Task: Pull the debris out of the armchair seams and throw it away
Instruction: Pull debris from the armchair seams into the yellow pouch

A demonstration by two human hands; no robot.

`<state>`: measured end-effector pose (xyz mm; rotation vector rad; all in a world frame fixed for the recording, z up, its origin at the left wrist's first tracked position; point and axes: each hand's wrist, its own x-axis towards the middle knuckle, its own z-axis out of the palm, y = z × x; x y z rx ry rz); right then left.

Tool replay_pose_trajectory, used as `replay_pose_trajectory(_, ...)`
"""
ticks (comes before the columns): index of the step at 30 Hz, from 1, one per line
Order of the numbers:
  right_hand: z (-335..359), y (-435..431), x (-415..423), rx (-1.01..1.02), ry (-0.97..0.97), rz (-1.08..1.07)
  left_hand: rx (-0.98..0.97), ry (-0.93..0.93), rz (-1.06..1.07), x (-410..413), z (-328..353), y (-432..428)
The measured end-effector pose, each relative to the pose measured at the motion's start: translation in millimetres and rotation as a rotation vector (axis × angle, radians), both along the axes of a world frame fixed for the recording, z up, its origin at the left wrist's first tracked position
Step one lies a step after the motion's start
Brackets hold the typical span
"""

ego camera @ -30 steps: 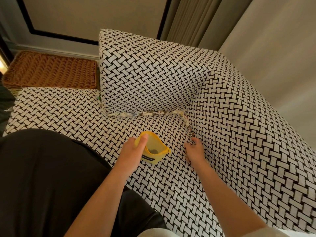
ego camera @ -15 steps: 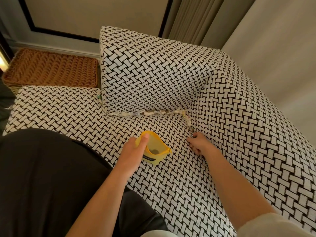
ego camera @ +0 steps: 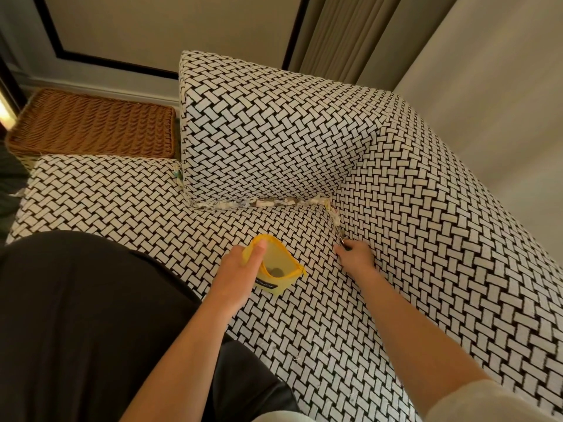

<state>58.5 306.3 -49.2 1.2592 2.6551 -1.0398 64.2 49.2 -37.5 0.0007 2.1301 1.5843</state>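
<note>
Left hand (ego camera: 240,271): my fingers grasp the open yellow fabric pouch (ego camera: 278,277).
Right hand (ego camera: 355,257): fingers pinch thin debris (ego camera: 340,237); I should pull slowly along the seam.

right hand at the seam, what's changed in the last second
The right hand edged a little up the side seam toward the corner, keeping its grip on a thin tool poked into the seam. The left hand holds the yellow pouch where it was; debris still fills the back seam.
</note>
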Motion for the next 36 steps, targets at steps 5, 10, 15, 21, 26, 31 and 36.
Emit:
replay_pose_trajectory(5,-7,-22,15,0.31,0.141,0.063,-0.048,0.022,-0.007,3,2,0)
replay_pose_trajectory(10,26,-68,32,-0.218,0.526,0.173,-0.04,0.069,-0.019,9,5,0)
replay_pose_trajectory(15,58,-111,57,-0.202,0.542,0.532,-0.088,0.082,0.007,16,2,2)
replay_pose_trajectory(21,44,-87,59,-0.069,0.487,0.295,-0.052,0.023,-0.012,16,3,1)
replay_pose_trajectory(26,13,-35,66,0.02,0.074,0.176,-0.062,0.019,0.002,15,3,3)
replay_pose_trajectory(31,16,-17,50,0.037,-0.055,0.184,-0.051,0.007,0.017,14,1,3)
replay_pose_trajectory(36,16,-7,33,-0.036,-0.184,0.129,-0.048,0.017,0.018,14,3,3)
